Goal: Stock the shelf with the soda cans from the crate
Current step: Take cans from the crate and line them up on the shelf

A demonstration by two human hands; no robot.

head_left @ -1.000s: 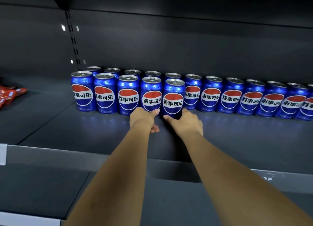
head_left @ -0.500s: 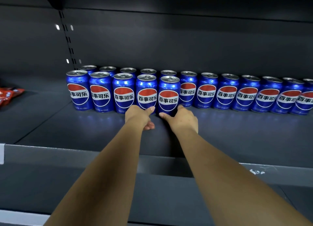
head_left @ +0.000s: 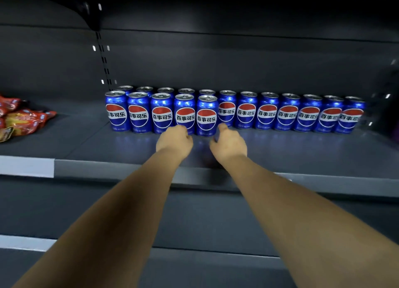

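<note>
Blue can [head_left: 206, 115], upright, btwn L fingers [head_left: 189, 137] & R fingers [head_left: 222, 128]

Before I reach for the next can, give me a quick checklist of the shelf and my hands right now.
1. Fifth front can upright, in line with the front row: ok.
2. Labels facing out: ok.
3. Bare shelf right of it for the next can: ok.
4. Left hand and right hand hold nothing: ok.
5. Hands clear of the front row: cannot tell, blurred.
6. Crate in view: not ok.
</note>
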